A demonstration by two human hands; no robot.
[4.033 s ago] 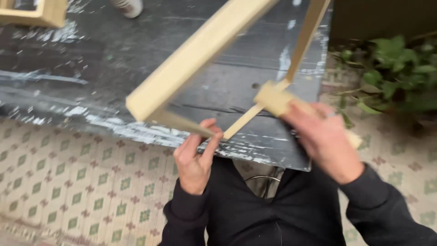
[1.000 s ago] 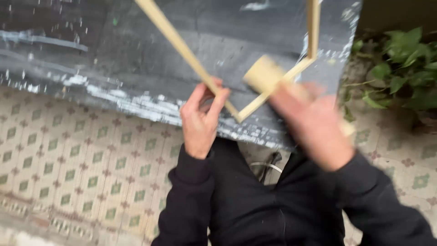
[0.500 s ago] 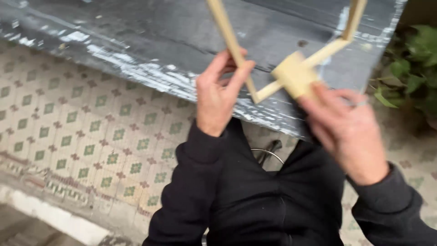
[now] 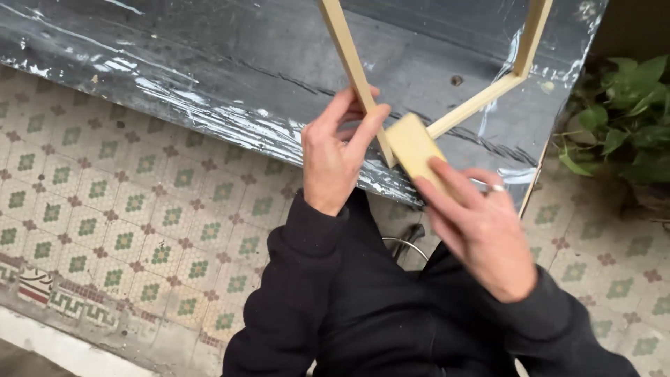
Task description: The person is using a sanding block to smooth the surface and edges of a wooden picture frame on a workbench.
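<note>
Dark table (image 4: 174, 63) | one wooden frame (image 4: 349, 56) pinched by left hand (image 4: 335, 157) | one block (image 4: 415, 150) gripped by right hand (image 4: 481, 223)

Your left hand (image 4: 335, 157) and right hand (image 4: 481, 227) come out of black sleeves (image 4: 314, 293). Between them is a pale, unpainted wooden frame (image 4: 349, 63), and against it a sandy yellow-tan block (image 4: 415, 146). On your right hand is a silver ring (image 4: 496, 188). Across the top of the frame lies a dark grey tabletop (image 4: 209, 63) streaked with white along its edge. The floor tiles (image 4: 105, 209) at lower left are cream with a repeating green and brown floral pattern. A green leafy plant (image 4: 621, 126) fills the upper right.
</note>
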